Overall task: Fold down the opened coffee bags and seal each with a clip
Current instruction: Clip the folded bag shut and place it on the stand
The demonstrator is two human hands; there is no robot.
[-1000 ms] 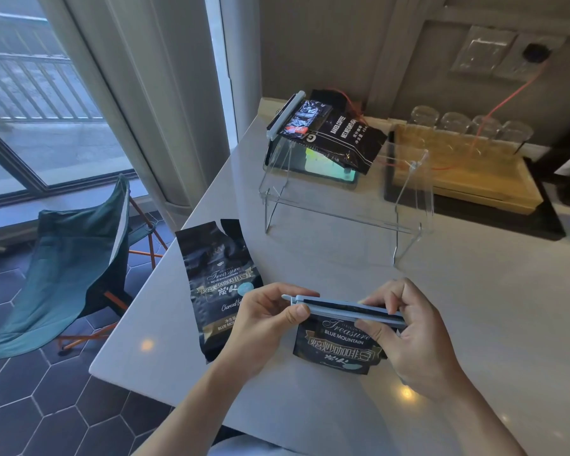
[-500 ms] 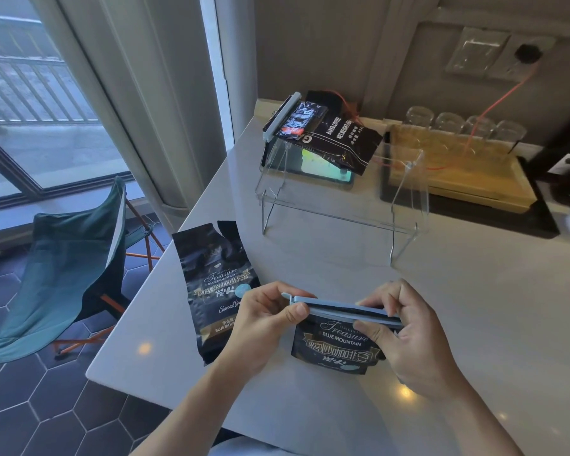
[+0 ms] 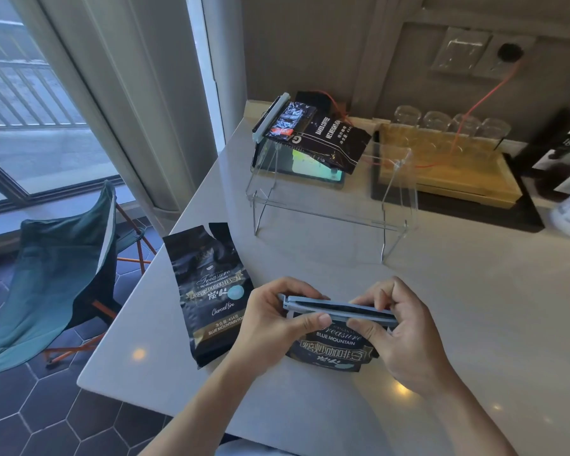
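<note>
- Hardly shifted since the earlier frames: both hands kept on the clip, bag held at the same spot near the front edge of the worktop point(image 3: 474, 307).
- Left hand point(image 3: 270, 320) clenched on the hinged left end of the blue-grey sealing clip point(image 3: 338, 310), thumb below, fingers above.
- Right hand point(image 3: 405, 330) clenched on the right end of the same clip, thumb pressed on its front bar.
- Clip laid across the folded-down top of the coffee bag in hand point(image 3: 331, 352); dark strip of bag visible between the two bars; whether latched shut could not be told.
- Bag in hand rested on the worktop, printed face toward the camera.
- Second coffee bag point(image 3: 211, 291) laid flat near the left edge of the worktop, just beside the left hand, top unfolded and unclipped.
- Third bag point(image 3: 320, 136) placed on the clear acrylic stand point(image 3: 329, 218) toward the far left corner, already sealed with a pale clip point(image 3: 270, 118) along its left end.
- Wooden tray point(image 3: 448, 179) with upturned glasses point(image 3: 451, 123) set along the far edge.
- Folding chair point(image 3: 56, 268) on the floor beyond the left edge.
</note>
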